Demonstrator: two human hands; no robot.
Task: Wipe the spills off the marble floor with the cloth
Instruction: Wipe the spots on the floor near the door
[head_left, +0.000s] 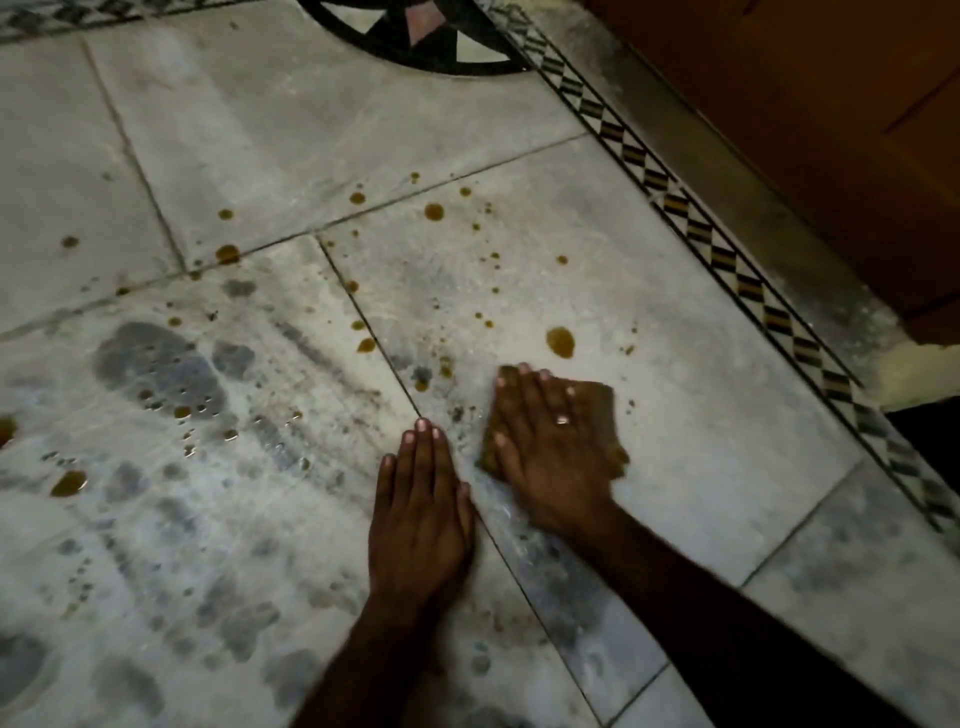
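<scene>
Kneeling over the marble floor (701, 467), you press your right hand (545, 447) flat, fingers straight, on the one brown cloth (597, 405), which lies on the slab just below the biggest blot (560, 342). Your left hand (421, 499) rests open and empty on the floor just beside it, across a joint between slabs.

The risk from here is smearing: the cloth is brown and may be soaked, so a long stroke could drag a stain across the pale stone rather than lift it. Several drops sit on or against the joints, where liquid could sink in if pushed along the line. Dark damp patches (156, 364) spread to the left, and a braced palm could slide on them.

The count: two hands, one cloth, about seven larger brown blots, including one cut off at the left edge (5, 428), and specks too many to number. The patterned border (727, 260) at the right appears free of spills, though it is dim there.
</scene>
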